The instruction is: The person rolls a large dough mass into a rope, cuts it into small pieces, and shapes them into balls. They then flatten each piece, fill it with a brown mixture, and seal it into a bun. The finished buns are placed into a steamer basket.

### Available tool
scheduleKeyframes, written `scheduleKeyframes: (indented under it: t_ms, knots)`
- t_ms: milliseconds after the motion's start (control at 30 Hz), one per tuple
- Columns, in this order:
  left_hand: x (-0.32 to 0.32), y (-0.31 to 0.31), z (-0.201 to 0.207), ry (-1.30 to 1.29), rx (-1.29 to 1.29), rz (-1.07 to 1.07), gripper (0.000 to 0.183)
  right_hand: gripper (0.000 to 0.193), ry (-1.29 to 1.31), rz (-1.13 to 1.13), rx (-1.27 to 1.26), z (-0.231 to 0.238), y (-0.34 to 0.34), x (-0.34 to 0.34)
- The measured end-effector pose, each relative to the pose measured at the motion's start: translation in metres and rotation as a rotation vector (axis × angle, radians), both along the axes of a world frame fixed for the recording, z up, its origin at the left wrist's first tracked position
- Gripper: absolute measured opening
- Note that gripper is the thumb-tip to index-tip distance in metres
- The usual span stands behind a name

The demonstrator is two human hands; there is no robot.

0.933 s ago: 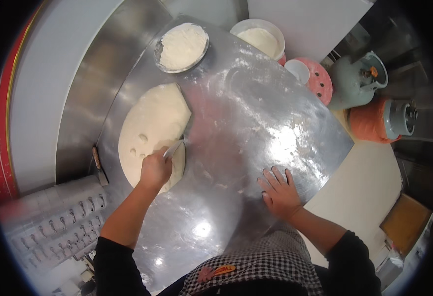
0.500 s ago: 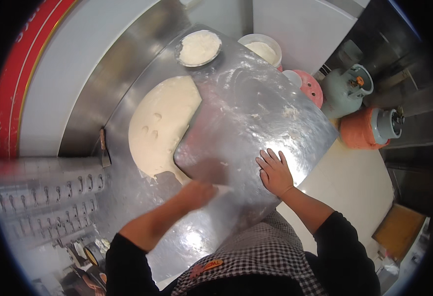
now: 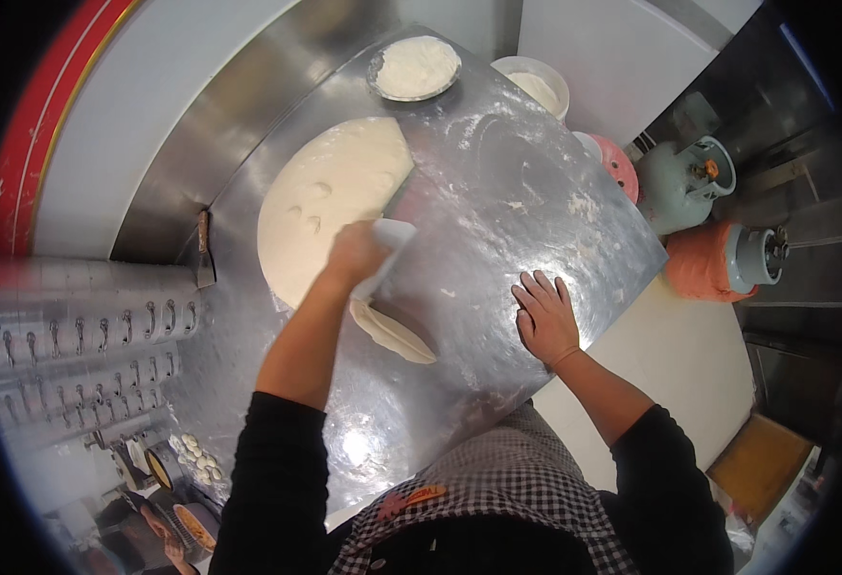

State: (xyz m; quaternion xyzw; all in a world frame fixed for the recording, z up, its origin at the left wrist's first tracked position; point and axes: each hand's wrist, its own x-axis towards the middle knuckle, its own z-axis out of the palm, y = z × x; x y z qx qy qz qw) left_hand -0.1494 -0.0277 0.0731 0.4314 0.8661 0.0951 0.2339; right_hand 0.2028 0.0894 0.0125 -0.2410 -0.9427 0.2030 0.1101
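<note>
A large pale dough slab (image 3: 320,177) with a few finger dents lies on the steel table (image 3: 497,192), to the left of the middle. My left hand (image 3: 356,253) is closed on a white dough scraper (image 3: 392,251), held at the slab's right edge. Just below the scraper, a narrow dough strip (image 3: 392,333) lies on the metal; my hand hides whether it still joins the slab. Flat on the table at the right, fingers spread, rests my right hand (image 3: 547,316), holding nothing.
A bowl of flour (image 3: 418,67) stands at the table's far end, beside a white tub (image 3: 539,84). Gas cylinders (image 3: 686,182) stand on the floor to the right. A wooden-handled scraper (image 3: 205,251) lies near stacked metal drawers or steamers (image 3: 95,316) at the left.
My left hand has swung forward with the scraper, up to the dough's right edge. The strip's tip now lies farther right. My right hand stays flat on the table. The view has shifted slightly.
</note>
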Motion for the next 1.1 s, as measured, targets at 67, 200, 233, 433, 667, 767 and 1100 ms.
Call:
scheduleKeyframes:
  t_ms: [67, 200, 233, 433, 667, 767, 1100]
  knots:
    - [0.031, 0.002, 0.011, -0.017, -0.032, 0.002, 0.027, 0.039, 0.01, -0.014, -0.002, 0.0, -0.001, 0.0]
    - [0.053, -0.083, 0.05, -0.14, 0.39, 0.279, 0.029, 0.039, 0.025, -0.032, -0.02, 0.0, -0.005, -0.002]
    - [0.043, -0.121, 0.058, -0.151, 0.642, 0.395, 0.03, 0.039, 0.028, -0.015, 0.006, -0.001, -0.005, -0.003]
    - [0.045, -0.299, -0.015, -0.212, 0.501, 1.128, 0.039, 0.042, 0.062, -0.012, -0.004, -0.01, -0.004, 0.004]
    - [0.157, -0.129, -0.084, -0.691, 0.815, 1.136, 0.039, 0.047, 0.34, -0.112, -0.307, -0.009, 0.004, -0.011]
    - [0.156, -0.089, -0.038, -0.723, 0.848, 1.039, 0.039, 0.048, 0.537, -0.326, -0.828, -0.002, 0.038, -0.029]
    - [0.226, 0.147, -0.094, -0.398, 0.313, 0.863, 0.049, 0.051, -0.068, -0.299, -0.533, 0.011, 0.152, -0.067]
